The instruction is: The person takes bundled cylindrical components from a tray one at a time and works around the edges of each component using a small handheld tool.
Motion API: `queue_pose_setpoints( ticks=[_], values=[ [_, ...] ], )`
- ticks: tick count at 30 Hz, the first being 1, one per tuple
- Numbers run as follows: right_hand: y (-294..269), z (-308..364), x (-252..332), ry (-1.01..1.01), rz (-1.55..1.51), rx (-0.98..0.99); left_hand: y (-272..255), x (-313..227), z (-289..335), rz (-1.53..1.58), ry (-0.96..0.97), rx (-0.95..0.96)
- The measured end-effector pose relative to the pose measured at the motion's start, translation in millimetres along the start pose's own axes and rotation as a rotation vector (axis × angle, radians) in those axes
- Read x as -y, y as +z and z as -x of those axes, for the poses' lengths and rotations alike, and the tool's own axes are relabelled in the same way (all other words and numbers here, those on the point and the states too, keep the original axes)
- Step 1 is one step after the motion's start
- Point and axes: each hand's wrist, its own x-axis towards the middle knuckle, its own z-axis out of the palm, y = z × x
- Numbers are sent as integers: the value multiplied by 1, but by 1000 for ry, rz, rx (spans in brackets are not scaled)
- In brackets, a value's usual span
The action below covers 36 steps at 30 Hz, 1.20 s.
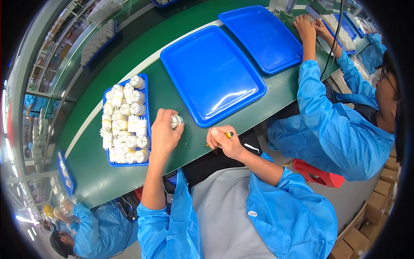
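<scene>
While left fingers (161, 115) are pinching a white cylinder (176, 121) right of the loaded blue tray (146, 96), right fingers (211, 137) are gripping a yellow tool (229, 134), a loose pinch possibly risking a drop.

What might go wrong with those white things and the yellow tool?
Maybe three things. The small white part in the left grip looks round, so it might roll if it slipped. The white pieces heaped in the blue tray are close to the left forearm, so a bump might spill some. The right grip has the yellow tool near the edge of the green table, so it might fall.
</scene>
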Motion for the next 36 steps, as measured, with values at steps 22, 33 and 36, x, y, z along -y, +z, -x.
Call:
queue_pose_setpoints(
  ticks=[22,33,36],
  values=[
    [9,-17,60,-51,13,-21,-5,-69,64,1190,-240,30],
    [13,-18,84,-460,-222,21,-4,-72,70,1673,-245,209],
    [18,-19,84,-454,-266,41,-4,-73,72,1735,-285,240]
  ],
)
